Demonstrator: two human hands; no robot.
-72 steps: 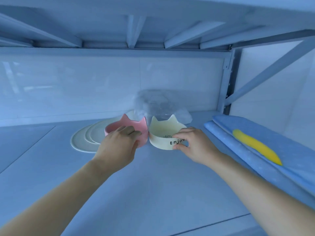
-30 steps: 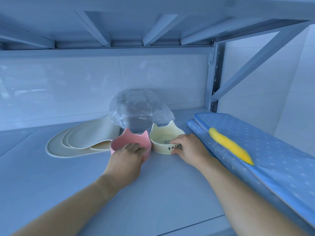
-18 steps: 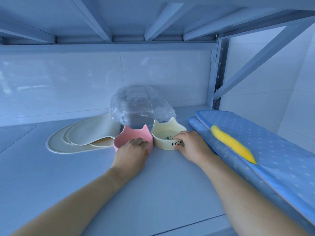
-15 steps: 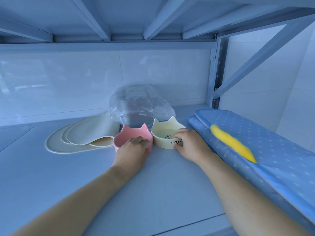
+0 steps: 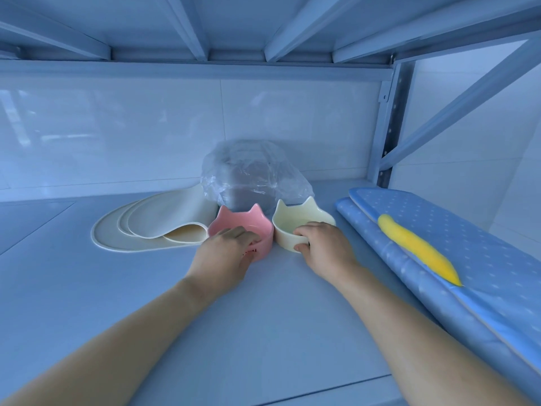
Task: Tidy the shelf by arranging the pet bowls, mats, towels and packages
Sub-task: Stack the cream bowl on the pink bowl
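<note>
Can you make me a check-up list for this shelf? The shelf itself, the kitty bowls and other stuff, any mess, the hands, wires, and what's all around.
Surface: pale shelf board, flat.
Job's things: pink bowl and cream bowl, both cat-eared, upright, side by side; cream mats stacked to their left, top one curled at its edge; plastic package behind the bowls; blue dotted pads at right, with a yellow patch.
Clutter: nothing seen.
Hands: left hand grips the pink bowl's rim; right hand grips the cream bowl's near wall.
Cables: nothing seen.
Surroundings: white wall behind; frame post at back right; upper shelf overhead.
</note>
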